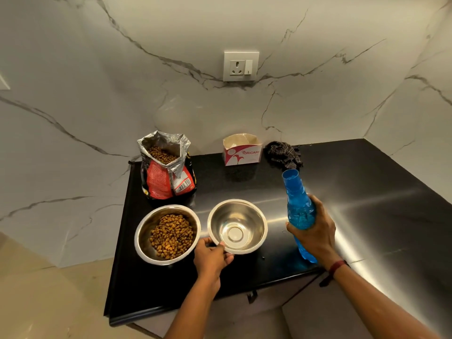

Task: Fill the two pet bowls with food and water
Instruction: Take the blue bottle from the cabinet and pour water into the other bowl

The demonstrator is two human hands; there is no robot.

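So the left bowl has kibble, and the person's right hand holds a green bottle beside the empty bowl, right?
Not quite: the head view shows the bottle is blue, not green. The rest holds: kibble fills the left bowl, and the right hand holds it beside the empty bowl.

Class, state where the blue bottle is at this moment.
In the head view, the blue bottle is on the right, held upright in the right hand, beside the empty bowl.
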